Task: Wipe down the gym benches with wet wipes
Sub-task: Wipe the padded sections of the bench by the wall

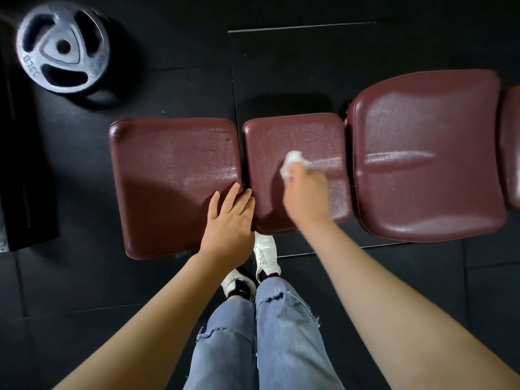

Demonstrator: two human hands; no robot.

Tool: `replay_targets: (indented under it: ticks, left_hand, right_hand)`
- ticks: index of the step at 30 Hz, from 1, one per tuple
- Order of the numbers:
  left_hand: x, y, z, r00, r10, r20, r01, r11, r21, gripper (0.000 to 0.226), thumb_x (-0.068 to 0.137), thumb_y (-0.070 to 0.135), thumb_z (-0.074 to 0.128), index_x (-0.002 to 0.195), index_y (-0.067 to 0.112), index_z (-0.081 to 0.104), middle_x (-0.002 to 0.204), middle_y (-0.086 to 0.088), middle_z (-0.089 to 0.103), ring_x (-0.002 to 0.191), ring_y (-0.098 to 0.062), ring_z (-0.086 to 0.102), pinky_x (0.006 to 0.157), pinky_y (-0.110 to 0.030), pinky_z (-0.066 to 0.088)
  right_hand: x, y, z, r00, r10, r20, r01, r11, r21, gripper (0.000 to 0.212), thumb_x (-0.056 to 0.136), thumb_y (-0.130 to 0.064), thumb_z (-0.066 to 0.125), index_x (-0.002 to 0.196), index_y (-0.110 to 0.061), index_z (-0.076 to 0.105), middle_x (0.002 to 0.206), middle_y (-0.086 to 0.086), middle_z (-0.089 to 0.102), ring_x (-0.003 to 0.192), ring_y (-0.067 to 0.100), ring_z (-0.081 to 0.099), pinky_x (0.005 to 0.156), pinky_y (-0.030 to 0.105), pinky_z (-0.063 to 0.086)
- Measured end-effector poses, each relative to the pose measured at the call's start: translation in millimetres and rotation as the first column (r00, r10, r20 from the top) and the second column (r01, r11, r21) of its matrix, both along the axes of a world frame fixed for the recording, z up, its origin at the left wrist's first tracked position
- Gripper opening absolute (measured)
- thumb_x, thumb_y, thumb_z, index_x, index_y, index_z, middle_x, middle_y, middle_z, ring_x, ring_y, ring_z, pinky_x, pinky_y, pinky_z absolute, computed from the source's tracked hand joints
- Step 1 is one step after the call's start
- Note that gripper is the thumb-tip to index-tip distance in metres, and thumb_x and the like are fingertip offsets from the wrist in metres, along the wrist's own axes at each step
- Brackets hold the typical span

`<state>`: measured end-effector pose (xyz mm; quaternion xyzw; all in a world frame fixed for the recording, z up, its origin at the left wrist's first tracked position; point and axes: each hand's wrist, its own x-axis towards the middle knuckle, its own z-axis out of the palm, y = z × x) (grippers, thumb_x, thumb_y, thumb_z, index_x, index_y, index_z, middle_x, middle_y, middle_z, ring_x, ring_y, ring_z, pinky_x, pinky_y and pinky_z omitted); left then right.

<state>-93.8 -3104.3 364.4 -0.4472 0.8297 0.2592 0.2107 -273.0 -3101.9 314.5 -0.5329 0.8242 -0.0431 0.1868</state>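
Observation:
A dark red padded gym bench lies across the view in several sections: a left pad (168,175), a middle pad (267,142) and a larger right pad (427,164). My right hand (305,194) is shut on a crumpled white wet wipe (291,163) and presses it on the middle pad; the hand is blurred. My left hand (229,220) rests flat, fingers apart, on the near right corner of the left pad, by the gap between pads. Wet streaks shine on the pads.
A grey weight plate (63,47) lies on the black rubber floor (84,291) at the far left. A black block (25,170) stands along the left edge. My jeans legs (261,333) and white shoes (266,256) are just in front of the bench.

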Motion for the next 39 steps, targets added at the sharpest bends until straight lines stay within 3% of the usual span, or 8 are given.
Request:
replay_targets:
  ticks: [5, 10, 12, 18, 21, 27, 35, 39]
  left_hand:
    - [0.7, 2.8, 0.4, 1.000, 0.023, -0.016, -0.024, 0.999, -0.040, 0.069, 0.090, 0.025, 0.045, 0.154, 0.010, 0.024, 0.164, -0.001, 0.016, 0.152, -0.021, -0.009, 0.120, -0.048, -0.011]
    - [3.6, 3.2, -1.1, 1.000, 0.012, -0.015, -0.012, 1.000, -0.021, 0.071, 0.091, 0.028, 0.045, 0.155, 0.012, 0.021, 0.164, 0.002, 0.014, 0.152, -0.020, -0.011, 0.121, -0.048, -0.012]
    - [4.2, 5.0, -3.9, 1.000, 0.016, -0.015, -0.017, 1.000, -0.022, 0.071, 0.090, 0.027, 0.047, 0.155, 0.012, 0.024, 0.163, 0.002, 0.016, 0.152, -0.021, -0.009, 0.120, -0.048, -0.013]
    - [0.3, 8.8, -5.5, 0.999, 0.013, -0.039, -0.014, 0.999, -0.042, 0.071, 0.087, 0.027, 0.052, 0.154, 0.012, 0.030, 0.163, 0.001, 0.021, 0.153, -0.020, -0.004, 0.120, -0.047, -0.011]
    - [5.6, 7.0, -8.1, 0.999, -0.002, -0.049, -0.001, 0.999, -0.052, 0.072, 0.087, 0.027, 0.052, 0.154, 0.014, 0.031, 0.163, 0.002, 0.023, 0.153, -0.020, -0.003, 0.120, -0.047, -0.010]
    - [5.2, 7.2, -9.5, 1.000, -0.019, -0.020, 0.018, 0.998, -0.067, 0.073, 0.084, 0.025, 0.054, 0.153, 0.012, 0.033, 0.162, 0.000, 0.025, 0.153, -0.022, -0.001, 0.120, -0.051, -0.008]
    - [3.1, 5.8, -8.8, 0.998, -0.055, 0.000, 0.055, 0.997, -0.053, 0.074, 0.086, 0.029, 0.051, 0.155, 0.016, 0.027, 0.164, 0.003, 0.017, 0.153, -0.020, -0.006, 0.119, -0.051, -0.011]
    - [3.5, 2.1, -7.0, 0.999, -0.017, -0.044, 0.016, 1.000, -0.010, 0.071, 0.091, 0.033, 0.044, 0.157, 0.019, 0.021, 0.165, 0.008, 0.011, 0.152, -0.016, -0.013, 0.120, -0.048, -0.014]
  right_hand:
    - [-2.1, -9.6, 0.5, 0.876, 0.479, 0.061, -0.478, 0.878, -0.033, 0.022, 0.084, -0.006, 0.051, 0.104, -0.014, 0.057, 0.081, 0.013, 0.067, 0.076, 0.034, 0.059, 0.071, 0.040, 0.041]
    - [-85.0, 4.0, -13.8, 0.918, -0.365, -0.155, 0.379, 0.922, 0.073, 0.025, 0.090, -0.009, 0.049, 0.115, -0.010, 0.054, 0.096, 0.020, 0.069, 0.090, 0.039, 0.065, 0.080, 0.040, 0.045]
    - [-64.8, -3.9, -17.3, 0.905, -0.400, -0.145, 0.417, 0.903, 0.107, 0.027, 0.094, -0.013, 0.045, 0.120, -0.007, 0.049, 0.102, 0.020, 0.068, 0.093, 0.038, 0.064, 0.080, 0.040, 0.046]
    - [35.2, -33.8, 2.8, 0.965, 0.231, 0.129, -0.224, 0.972, -0.064, 0.013, 0.089, -0.007, 0.052, 0.101, -0.009, 0.057, 0.086, 0.014, 0.067, 0.078, 0.034, 0.060, 0.068, 0.037, 0.037]
    - [0.9, -41.7, -1.2, 0.909, 0.416, 0.023, -0.411, 0.905, -0.106, 0.018, 0.083, -0.005, 0.054, 0.100, -0.009, 0.060, 0.082, 0.017, 0.067, 0.075, 0.036, 0.061, 0.070, 0.040, 0.042]
    - [-69.7, -38.0, -13.7, 0.953, -0.258, -0.160, 0.267, 0.963, 0.035, 0.025, 0.093, -0.012, 0.048, 0.117, -0.009, 0.053, 0.100, 0.018, 0.068, 0.092, 0.037, 0.062, 0.081, 0.040, 0.043]
    - [7.4, -76.1, 6.2, 0.842, 0.540, 0.004, -0.539, 0.841, -0.057, 0.026, 0.089, -0.007, 0.048, 0.112, -0.010, 0.059, 0.097, 0.017, 0.068, 0.089, 0.037, 0.060, 0.078, 0.041, 0.039]
    - [-84.0, -66.3, -7.9, 0.986, -0.109, -0.129, 0.111, 0.994, 0.010, 0.030, 0.089, -0.010, 0.049, 0.118, -0.012, 0.056, 0.100, 0.020, 0.069, 0.094, 0.041, 0.063, 0.079, 0.040, 0.047]
